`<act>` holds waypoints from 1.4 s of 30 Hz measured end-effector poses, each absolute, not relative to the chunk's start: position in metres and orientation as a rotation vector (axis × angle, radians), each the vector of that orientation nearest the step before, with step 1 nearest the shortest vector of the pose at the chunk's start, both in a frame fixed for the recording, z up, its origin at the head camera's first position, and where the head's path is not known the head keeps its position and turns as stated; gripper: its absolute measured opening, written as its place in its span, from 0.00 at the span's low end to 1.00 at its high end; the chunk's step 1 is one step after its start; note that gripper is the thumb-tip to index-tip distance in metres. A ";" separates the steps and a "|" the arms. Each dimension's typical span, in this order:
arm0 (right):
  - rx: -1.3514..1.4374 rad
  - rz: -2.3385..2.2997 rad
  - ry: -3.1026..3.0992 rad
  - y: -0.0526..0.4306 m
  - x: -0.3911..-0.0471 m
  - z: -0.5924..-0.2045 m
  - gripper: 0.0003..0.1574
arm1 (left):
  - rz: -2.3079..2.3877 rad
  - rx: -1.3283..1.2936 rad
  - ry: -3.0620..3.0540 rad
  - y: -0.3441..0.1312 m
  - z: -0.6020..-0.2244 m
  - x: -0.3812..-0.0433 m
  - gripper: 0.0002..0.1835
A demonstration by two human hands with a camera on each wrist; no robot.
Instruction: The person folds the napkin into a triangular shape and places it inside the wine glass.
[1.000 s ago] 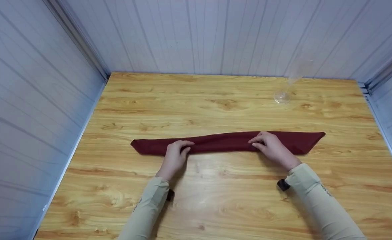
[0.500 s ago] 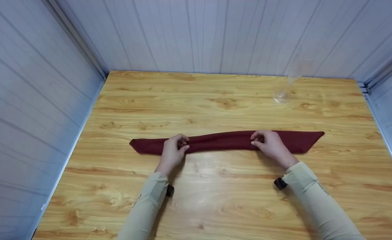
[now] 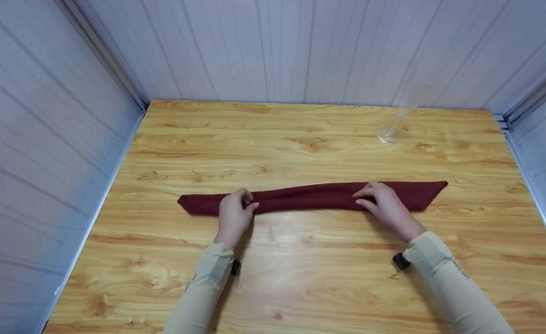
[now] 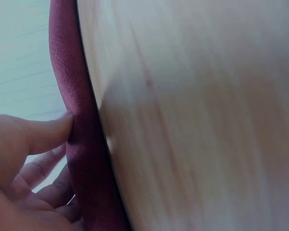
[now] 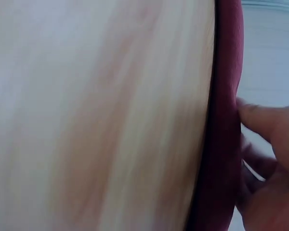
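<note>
A burgundy cloth napkin (image 3: 308, 198), folded into a long flat strip with slanted ends, lies across the wooden table. My left hand (image 3: 236, 213) is over its left part, pinching the cloth lightly between thumb and bent fingers. Over the right part, my right hand (image 3: 384, 206) does the same, thumb and forefinger close together on the strip. In the left wrist view the thumb (image 4: 50, 134) meets the edge of the napkin (image 4: 82, 120), with the other fingers bent behind it. The right wrist view has the thumb (image 5: 260, 118) against the napkin (image 5: 226, 120), fingers partly hidden.
A clear stemmed glass (image 3: 389, 134), a tall flute, stands toward the back right of the table (image 3: 291, 278). Pale panelled walls (image 3: 282, 51) close in the back and both sides. Each sleeve cuff has a small black device (image 3: 400, 261) at the wrist.
My left hand has slid a little left along the napkin, and my right hand slightly right, so they are farther apart. The napkin keeps its folded shape.
</note>
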State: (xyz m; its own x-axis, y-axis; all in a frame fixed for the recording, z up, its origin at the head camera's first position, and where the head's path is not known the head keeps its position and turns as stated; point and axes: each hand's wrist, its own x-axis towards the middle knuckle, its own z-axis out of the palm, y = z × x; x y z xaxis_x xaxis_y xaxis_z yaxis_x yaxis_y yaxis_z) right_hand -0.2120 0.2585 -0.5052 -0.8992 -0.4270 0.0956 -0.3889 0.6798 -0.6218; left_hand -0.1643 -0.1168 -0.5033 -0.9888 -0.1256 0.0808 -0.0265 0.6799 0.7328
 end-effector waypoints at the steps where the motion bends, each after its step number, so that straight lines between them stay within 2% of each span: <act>1: -0.709 -1.024 2.815 0.261 -0.211 -0.505 0.08 | -1.182 0.125 -2.759 -0.119 -0.503 -0.163 0.06; 9: -0.754 -1.060 2.790 0.271 -0.207 -0.508 0.06 | -1.262 0.052 -2.743 -0.131 -0.505 -0.164 0.02; 20: -0.523 -1.100 2.771 0.269 -0.203 -0.506 0.06 | -1.298 -0.030 -2.790 -0.139 -0.506 -0.164 0.06; 25: -0.629 -1.045 2.910 0.261 -0.201 -0.505 0.10 | -1.207 -0.003 -2.723 -0.135 -0.507 -0.166 0.09; 35: -0.776 -0.991 2.916 0.257 -0.195 -0.504 0.11 | -1.257 -0.201 -2.737 -0.129 -0.501 -0.166 0.16; 42: -0.839 -0.895 2.921 0.259 -0.188 -0.501 0.11 | -0.984 -0.405 -2.834 -0.121 -0.496 -0.153 0.12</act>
